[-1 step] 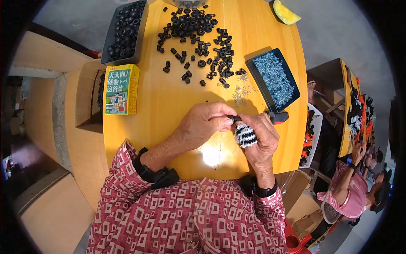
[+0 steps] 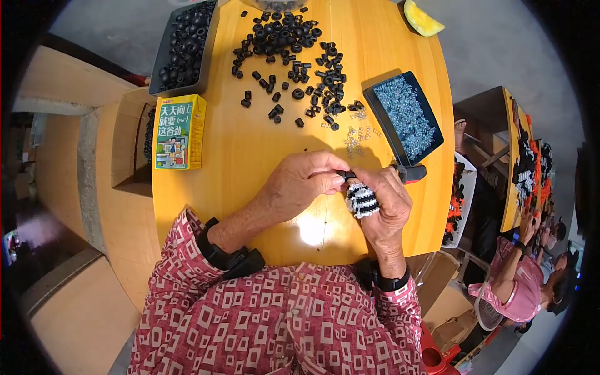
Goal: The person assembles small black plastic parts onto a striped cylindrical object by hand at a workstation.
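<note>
My left hand [image 2: 304, 182] pinches a small black plastic piece [image 2: 345, 175] between thumb and fingertips. My right hand [image 2: 387, 197] meets it there, its thumb and forefinger closed at the piece's other side. A black-and-white striped cloth [image 2: 363, 200] sits at the right hand's fingers; whether it is wrapped round one or held under them I cannot tell. Beyond the hands lie many loose black plastic pieces [image 2: 328, 81], short and barrel-like, with some rounder ones among them. Small clear bits [image 2: 354, 139] are scattered just past my fingertips.
At the right, a dark tray [image 2: 406, 119] holds clear bits; a dark object with a red edge [image 2: 415, 174] lies below it. A grey bin [image 2: 185, 50] of black pieces and a yellow carton [image 2: 180, 132] stand left. A yellow fruit wedge [image 2: 423, 19] is far right. Another person [image 2: 509, 275] works beyond.
</note>
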Tool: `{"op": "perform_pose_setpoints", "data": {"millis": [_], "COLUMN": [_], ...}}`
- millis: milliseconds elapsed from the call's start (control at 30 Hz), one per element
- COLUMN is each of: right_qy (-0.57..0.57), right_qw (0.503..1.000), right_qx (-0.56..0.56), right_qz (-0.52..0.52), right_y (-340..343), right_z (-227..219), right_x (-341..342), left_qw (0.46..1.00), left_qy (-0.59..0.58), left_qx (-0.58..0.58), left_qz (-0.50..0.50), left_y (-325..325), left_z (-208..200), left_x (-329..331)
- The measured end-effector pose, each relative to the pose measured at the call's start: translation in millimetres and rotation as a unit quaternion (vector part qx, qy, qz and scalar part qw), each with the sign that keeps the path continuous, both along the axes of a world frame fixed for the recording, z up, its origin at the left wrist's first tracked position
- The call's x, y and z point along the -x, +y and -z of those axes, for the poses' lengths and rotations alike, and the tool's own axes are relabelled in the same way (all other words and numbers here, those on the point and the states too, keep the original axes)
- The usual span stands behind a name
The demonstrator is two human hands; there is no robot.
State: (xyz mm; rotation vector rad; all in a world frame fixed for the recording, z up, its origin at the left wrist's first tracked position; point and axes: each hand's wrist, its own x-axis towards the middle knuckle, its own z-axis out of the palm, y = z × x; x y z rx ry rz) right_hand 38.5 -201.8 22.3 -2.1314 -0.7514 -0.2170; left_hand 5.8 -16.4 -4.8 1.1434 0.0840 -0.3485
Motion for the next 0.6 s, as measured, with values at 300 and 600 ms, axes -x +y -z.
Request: {"op": "perform_pose_setpoints", "data": {"millis": [300,600], "right_qy": [-0.020,0.041], "right_qw": [1.000,0.999], "right_qx": [0.011,-0.019], "right_qz": [-0.008,0.031], "right_y": [6.4,10.7], "right_z": [1.4,4.4], "right_x": [0.0,5.8], "left_qw": [0.999,0.996], "left_qy": [-0.026,-0.044], "left_qx": [-0.016,-0.038], "left_qz": [-0.026,-0.069], "left_y": [-3.3,-9.2], "left_z": [3.8,2.6], "left_x": [0.5,3.3]}}
